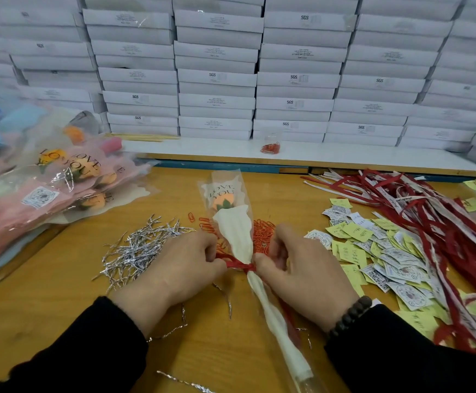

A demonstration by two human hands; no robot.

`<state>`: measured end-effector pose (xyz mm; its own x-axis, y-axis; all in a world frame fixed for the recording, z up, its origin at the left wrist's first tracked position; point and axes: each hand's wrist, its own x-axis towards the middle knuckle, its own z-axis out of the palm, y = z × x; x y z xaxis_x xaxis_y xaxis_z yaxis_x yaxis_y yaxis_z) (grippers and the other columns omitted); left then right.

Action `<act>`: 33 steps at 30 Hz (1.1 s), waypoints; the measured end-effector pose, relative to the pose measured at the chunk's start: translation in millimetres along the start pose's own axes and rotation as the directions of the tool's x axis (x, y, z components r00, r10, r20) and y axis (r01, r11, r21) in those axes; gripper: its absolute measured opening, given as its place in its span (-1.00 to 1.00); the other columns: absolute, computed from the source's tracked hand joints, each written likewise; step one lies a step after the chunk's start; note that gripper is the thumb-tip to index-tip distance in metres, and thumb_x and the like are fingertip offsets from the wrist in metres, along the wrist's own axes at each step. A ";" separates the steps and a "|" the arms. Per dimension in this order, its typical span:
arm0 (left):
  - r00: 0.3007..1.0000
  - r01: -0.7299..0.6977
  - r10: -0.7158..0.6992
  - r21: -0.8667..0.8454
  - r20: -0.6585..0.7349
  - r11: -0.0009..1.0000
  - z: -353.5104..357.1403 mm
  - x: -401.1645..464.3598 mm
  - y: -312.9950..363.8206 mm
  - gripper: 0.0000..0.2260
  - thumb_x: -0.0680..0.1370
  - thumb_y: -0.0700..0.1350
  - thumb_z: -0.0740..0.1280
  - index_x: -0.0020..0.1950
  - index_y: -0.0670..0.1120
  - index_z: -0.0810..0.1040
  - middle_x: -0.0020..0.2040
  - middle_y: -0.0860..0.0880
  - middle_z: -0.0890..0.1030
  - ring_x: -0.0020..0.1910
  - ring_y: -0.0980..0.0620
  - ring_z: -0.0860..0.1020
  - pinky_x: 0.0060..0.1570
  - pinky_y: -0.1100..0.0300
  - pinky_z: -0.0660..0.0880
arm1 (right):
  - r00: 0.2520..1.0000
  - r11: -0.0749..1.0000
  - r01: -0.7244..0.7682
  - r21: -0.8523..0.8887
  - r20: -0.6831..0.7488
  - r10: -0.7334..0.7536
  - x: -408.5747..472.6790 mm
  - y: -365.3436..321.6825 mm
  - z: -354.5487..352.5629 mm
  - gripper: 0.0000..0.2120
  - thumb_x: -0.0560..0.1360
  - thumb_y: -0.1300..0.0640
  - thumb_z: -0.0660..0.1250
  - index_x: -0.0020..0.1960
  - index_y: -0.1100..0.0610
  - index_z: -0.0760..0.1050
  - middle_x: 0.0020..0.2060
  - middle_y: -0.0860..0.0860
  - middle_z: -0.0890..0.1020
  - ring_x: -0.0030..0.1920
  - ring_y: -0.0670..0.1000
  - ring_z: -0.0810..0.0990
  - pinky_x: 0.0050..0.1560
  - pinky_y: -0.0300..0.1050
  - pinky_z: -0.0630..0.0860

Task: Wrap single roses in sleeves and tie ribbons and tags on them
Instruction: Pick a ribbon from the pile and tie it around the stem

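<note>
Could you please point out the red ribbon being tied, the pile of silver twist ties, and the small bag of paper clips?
red ribbon [238, 265]: head view, on the knot around the sleeve.
silver twist ties [143, 245]: head view, middle of the pile.
bag of paper clips [271, 144]: head view, on the red clips inside.

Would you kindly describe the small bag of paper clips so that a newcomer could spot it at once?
Start at the wall of stacked white boxes and drop to the white shelf at its foot. There, near the middle, stands a small clear bag with orange-red clips at its bottom. Unlike the loose clips on the wooden table, these are bagged.
</note>
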<state>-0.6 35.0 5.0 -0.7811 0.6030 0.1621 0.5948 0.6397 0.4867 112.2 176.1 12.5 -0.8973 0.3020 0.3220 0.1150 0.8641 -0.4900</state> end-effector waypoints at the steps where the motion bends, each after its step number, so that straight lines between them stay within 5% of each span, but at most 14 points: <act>1: 1.000 0.006 -0.006 -0.009 0.000 1.000 0.1 0.1 0.1 -0.76 0.43 -0.10 0.32 -0.38 -0.04 0.33 -0.34 0.00 0.45 -0.31 0.02 0.38 -0.37 0.18 0.25 | 0.999 0.999 0.027 -0.022 0.018 -0.027 -1.2 -4.6 0.6 -0.72 0.39 -0.22 0.18 -0.22 -0.01 0.29 -0.38 -0.06 0.51 -0.33 -0.09 0.47 -0.33 -0.14 0.39; 7: 1.000 -0.006 0.004 -0.096 -0.020 0.995 -1.5 0.9 -0.2 -0.81 0.44 -0.12 0.34 -0.34 -0.08 0.39 -0.32 -0.01 0.46 -0.28 0.01 0.40 -0.27 0.12 0.32 | 0.973 0.956 0.151 -0.252 0.211 -0.098 -5.4 -14.9 9.0 -0.76 0.45 -0.08 0.21 -0.09 -0.02 0.17 -0.36 -0.10 0.35 -0.29 0.01 0.36 -0.46 -0.22 0.17; 10: 0.999 -0.029 0.024 -0.148 -0.038 0.989 -1.3 1.2 1.0 -0.83 0.47 -0.12 0.34 -0.29 -0.12 0.44 -0.31 -0.04 0.50 -0.27 0.00 0.45 -0.24 0.09 0.39 | 0.975 0.982 0.099 -0.160 0.212 -0.064 -4.7 -15.0 7.7 -0.81 0.45 0.04 0.23 -0.08 -0.03 0.21 -0.33 -0.10 0.40 -0.30 -0.03 0.39 -0.45 -0.23 0.20; 14: 0.980 -0.015 -0.063 -0.391 -0.187 0.920 -7.3 3.2 3.7 -0.77 0.53 0.00 0.30 -0.22 -0.14 0.44 -0.39 0.04 0.46 -0.44 0.15 0.39 -0.44 0.29 0.29 | 0.990 0.997 -0.003 0.081 0.141 -0.008 -2.7 -20.4 4.8 -0.84 0.42 0.14 0.27 -0.15 -0.01 0.28 -0.36 -0.08 0.43 -0.29 0.00 0.45 -0.29 -0.06 0.41; 17: 0.952 0.002 -0.160 -0.518 -0.260 0.855 -15.1 8.5 5.6 -0.76 0.53 0.06 0.27 -0.12 -0.12 0.45 -0.26 -0.10 0.58 -0.28 -0.01 0.51 -0.27 0.11 0.43 | 0.998 0.987 0.014 0.162 0.064 -0.025 -5.2 -28.2 4.4 -0.85 0.41 0.16 0.27 -0.16 0.00 0.29 -0.39 -0.08 0.43 -0.29 0.00 0.45 -0.23 0.00 0.44; 21: 0.959 0.139 -0.276 -0.748 -0.061 0.649 -16.8 11.7 6.3 -0.63 0.51 0.06 0.31 0.11 -0.22 0.48 -0.33 -0.13 0.59 -0.37 -0.05 0.56 -0.23 0.09 0.46 | 0.993 0.978 0.109 0.180 0.031 -0.116 -14.8 -39.1 10.3 -0.84 0.43 0.14 0.25 -0.13 0.00 0.26 -0.37 -0.08 0.40 -0.27 0.01 0.43 -0.23 -0.03 0.40; 24: 0.948 0.186 -0.316 -0.879 0.043 0.440 -12.3 12.0 6.2 -0.51 0.47 -0.16 0.39 0.36 -0.19 0.34 -0.27 -0.14 0.54 -0.44 0.02 0.53 -0.29 0.12 0.48 | 0.984 0.968 0.167 0.187 0.037 -0.177 -20.4 -44.5 15.3 -0.81 0.43 0.13 0.24 -0.15 -0.03 0.21 -0.40 -0.08 0.37 -0.31 -0.01 0.39 -0.27 -0.05 0.36; 26: 0.943 0.188 -0.327 -0.903 0.056 0.387 -11.6 12.3 5.3 -0.40 0.45 -0.31 0.38 0.44 -0.12 0.26 -0.21 -0.17 0.54 -0.36 -0.04 0.53 -0.26 0.10 0.50 | 0.981 0.961 0.174 0.215 0.042 -0.187 -21.9 -45.8 17.3 -0.80 0.43 0.06 0.26 -0.18 -0.03 0.21 -0.42 -0.09 0.39 -0.34 -0.04 0.40 -0.29 -0.06 0.38; 30: 0.948 0.184 -0.305 -0.935 0.088 0.302 -17.2 10.6 3.6 -0.38 0.42 -0.44 0.33 0.43 -0.09 0.30 -0.29 -0.12 0.54 -0.53 0.07 0.52 -0.49 0.29 0.49 | 0.999 0.919 0.011 0.395 -0.053 0.011 -14.1 -36.4 19.8 -0.69 0.37 -0.20 0.23 -0.29 0.01 0.27 -0.50 -0.15 0.45 -0.45 -0.12 0.36 -0.41 -0.21 0.28; 33: 0.955 0.222 -0.254 -0.935 0.151 0.278 -21.6 7.1 3.8 -0.37 0.41 -0.43 0.34 0.42 -0.06 0.31 -0.42 -0.09 0.60 -0.46 0.00 0.54 -0.48 0.24 0.55 | 0.963 0.787 -0.235 0.570 0.029 0.267 0.8 -22.0 15.7 -0.72 0.42 -0.17 0.25 -0.26 0.04 0.37 -0.44 -0.13 0.50 -0.47 -0.15 0.38 -0.37 -0.25 0.36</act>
<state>-8.0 31.4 26.5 -0.8688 0.4853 -0.0984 -0.1852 -0.1340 0.9735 102.2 151.0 10.8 -0.8457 0.5104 0.1560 0.0589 0.3797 -0.9232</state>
